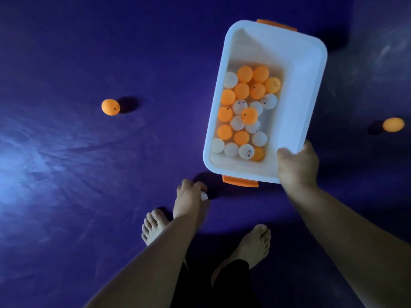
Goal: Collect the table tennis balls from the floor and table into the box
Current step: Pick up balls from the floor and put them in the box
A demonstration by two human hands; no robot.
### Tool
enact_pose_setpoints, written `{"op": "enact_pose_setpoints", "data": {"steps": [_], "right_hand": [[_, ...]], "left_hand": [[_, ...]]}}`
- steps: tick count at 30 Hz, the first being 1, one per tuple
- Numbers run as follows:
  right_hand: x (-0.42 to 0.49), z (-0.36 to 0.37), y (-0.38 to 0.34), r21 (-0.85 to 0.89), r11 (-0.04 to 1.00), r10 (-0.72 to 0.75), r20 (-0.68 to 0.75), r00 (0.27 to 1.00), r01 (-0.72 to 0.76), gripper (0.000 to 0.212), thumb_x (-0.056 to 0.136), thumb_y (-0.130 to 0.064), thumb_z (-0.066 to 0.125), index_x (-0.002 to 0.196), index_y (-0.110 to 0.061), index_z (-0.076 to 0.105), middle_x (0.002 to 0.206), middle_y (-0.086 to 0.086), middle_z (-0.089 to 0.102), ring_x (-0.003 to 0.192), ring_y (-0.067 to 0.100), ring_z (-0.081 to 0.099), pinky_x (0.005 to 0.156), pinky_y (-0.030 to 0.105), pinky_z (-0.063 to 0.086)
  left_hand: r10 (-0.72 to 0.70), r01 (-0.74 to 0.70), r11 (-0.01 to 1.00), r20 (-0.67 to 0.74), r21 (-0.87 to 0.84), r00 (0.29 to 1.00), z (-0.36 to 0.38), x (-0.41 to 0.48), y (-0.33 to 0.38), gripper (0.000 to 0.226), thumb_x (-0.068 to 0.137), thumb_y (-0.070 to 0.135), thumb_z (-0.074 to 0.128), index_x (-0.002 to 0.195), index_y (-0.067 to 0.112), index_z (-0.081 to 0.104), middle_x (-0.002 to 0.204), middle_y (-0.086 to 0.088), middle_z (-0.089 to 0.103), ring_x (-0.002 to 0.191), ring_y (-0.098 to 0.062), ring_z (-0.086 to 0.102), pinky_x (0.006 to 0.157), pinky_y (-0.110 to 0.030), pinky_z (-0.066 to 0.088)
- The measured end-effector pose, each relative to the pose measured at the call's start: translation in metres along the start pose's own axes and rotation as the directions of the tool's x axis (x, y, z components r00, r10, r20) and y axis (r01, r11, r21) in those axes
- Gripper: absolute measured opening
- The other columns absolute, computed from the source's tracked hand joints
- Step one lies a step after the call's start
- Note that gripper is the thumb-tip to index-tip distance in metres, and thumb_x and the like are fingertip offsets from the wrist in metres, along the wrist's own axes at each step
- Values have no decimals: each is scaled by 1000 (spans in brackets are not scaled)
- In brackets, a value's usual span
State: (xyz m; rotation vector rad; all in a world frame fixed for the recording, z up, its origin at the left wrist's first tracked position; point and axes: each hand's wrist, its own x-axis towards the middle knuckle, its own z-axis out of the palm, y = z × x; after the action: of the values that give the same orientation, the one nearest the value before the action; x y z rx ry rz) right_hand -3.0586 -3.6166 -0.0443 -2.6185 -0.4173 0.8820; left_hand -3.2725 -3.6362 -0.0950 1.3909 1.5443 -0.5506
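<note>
We see the box (304, 70), white with orange latches, held above the purple floor (66, 185) and tilted. Our right hand (298, 165) grips the box rim at its near right corner, fingers curled over the edge. Orange and white balls (244, 114) lie inside the box, gathered along its left wall and near end. Our left hand (189, 198) is closed around a white ball (204, 196), just below the near latch (240, 181). One orange ball (110, 107) lies on the floor well left of the box. A second orange ball (393, 124), blurred, sits to the right of the box. Two bare feet (251, 245) stand on the floor below both hands
</note>
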Motion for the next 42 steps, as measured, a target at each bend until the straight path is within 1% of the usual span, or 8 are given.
{"op": "enact_pose_setpoints", "data": {"steps": [7, 11, 15, 22, 29, 33, 36, 42], "right_hand": [[-3, -1, -11, -43, 998, 54, 11, 998, -54, 29, 86, -14, 53, 114, -8, 53, 97, 4, 54, 96, 31, 57, 82, 44, 50], [-6, -1, -13, -47, 998, 30, 1, 1000, -30, 23, 84, -13, 54, 107, -11, 52, 94, 5, 53, 92, 31, 56, 74, 41, 46], [-3, 1, -10, -33, 998, 49, -18, 999, -50, 29, 84, -13, 54, 113, -10, 53, 95, 3, 54, 86, 28, 52, 70, 36, 42], [2, 3, -3, -28, 1000, 2, -22, 1000, -3, 25, 85, -11, 53, 110, -9, 54, 91, 3, 54, 82, 27, 53, 68, 35, 43], [1, -3, -6, -17, 1000, 25, 33, 999, -25, 28, 88, -18, 51, 116, -13, 52, 89, -2, 53, 80, 20, 53, 65, 32, 44], [13, -29, 3, -41, 997, -66, 76, 995, 69, 41, 94, -49, 36, 87, -16, 59, 80, 0, 62, 79, 23, 58, 68, 37, 47], [56, -57, 24, -62, 998, -3, -133, 991, -5, 54, 90, -54, 24, 84, -15, 61, 81, 7, 66, 81, 29, 59, 72, 40, 46], [153, -119, 71, -315, 945, -23, -330, 944, -87, 29, 97, -28, 31, 91, -9, 53, 92, 14, 58, 79, 30, 50, 65, 37, 35]], "left_hand": [[-285, 99, 923, -487, -373, 826, -96, 18, -1, 12, 88, 9, 43, 81, 10, 53, 85, -14, 57, 78, -33, 48, 64, -35, 32], [-297, 98, 938, -624, -333, 723, -161, 45, -11, 37, 89, 16, 50, 126, 16, 48, 124, -16, 49, 93, -39, 56, 71, -35, 33], [-213, 117, 973, -582, -199, 785, -188, 77, -20, 68, 88, 16, 55, 148, 27, 25, 142, -17, 31, 102, -41, 56, 86, -41, 44], [-275, 78, 937, -584, -340, 763, -185, 94, 6, 35, 87, 19, 55, 121, 13, 54, 121, -17, 51, 100, -39, 56, 80, -35, 40], [368, -681, 686, -683, -258, 630, -144, 1, 136, 41, 83, 45, 64, 116, 23, 55, 95, 18, 56, 82, 0, 55, 69, -14, 47], [548, -631, 775, -501, 4, 670, -109, 6, 170, 67, 78, 61, 55, 133, 22, 52, 120, 4, 57, 87, -4, 54, 57, -18, 41], [528, -469, 849, -421, 243, 738, -87, 22, 178, 67, 85, 63, 40, 138, 22, 46, 138, -1, 51, 121, -23, 50, 85, -37, 47], [531, -490, 839, -557, 239, 639, -49, 26, 207, 26, 82, 23, 54, 103, 14, 68, 109, -4, 69, 125, -30, 49, 101, -47, 37]]}}
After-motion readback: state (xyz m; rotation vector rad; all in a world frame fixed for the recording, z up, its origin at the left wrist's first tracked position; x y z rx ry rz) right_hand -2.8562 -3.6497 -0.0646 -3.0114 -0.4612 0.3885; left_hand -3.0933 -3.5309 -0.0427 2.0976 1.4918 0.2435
